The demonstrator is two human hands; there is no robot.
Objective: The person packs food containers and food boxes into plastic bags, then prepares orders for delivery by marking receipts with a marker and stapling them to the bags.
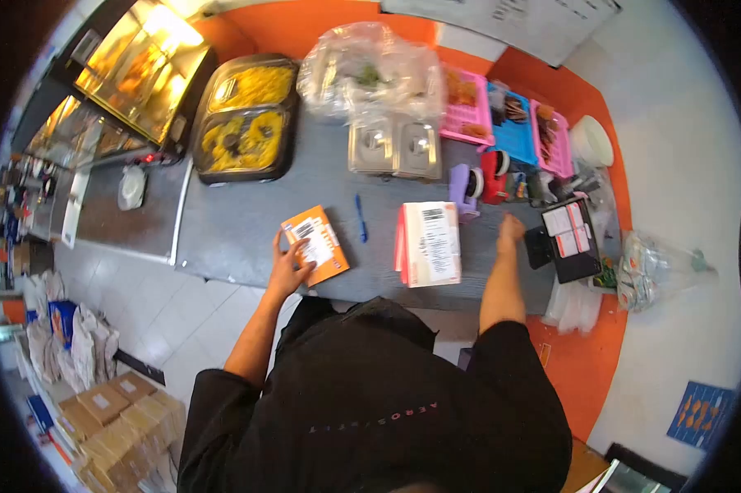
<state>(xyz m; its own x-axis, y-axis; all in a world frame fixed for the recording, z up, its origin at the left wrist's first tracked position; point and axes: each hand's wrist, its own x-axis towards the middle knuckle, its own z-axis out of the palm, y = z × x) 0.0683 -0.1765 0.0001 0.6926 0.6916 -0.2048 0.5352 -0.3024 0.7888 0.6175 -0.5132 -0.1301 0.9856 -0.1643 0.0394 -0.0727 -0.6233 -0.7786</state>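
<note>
An orange box [329,260] with a white printed label lies near the front edge of the grey counter. My left hand [291,267] is closed on its left part, thumb and fingers curved onto the top. To the right sits a stack of white and red packets [432,245], the top one bearing a barcode label. Beyond that stack, my right hand [511,231] is over the counter, close to a purple tape dispenser [464,193] and a red tape dispenser [494,179]. Its fingers are too small and blurred to read. A blue pen [361,218] lies between box and stack.
At the back stand a black tray of yellow food [243,140], lidded steel containers [395,148] and pink baskets [467,107]. A dark stand with white cards [569,234] is beyond my right hand. Glass food warmer [140,70] at left; cardboard boxes [108,407] on the floor.
</note>
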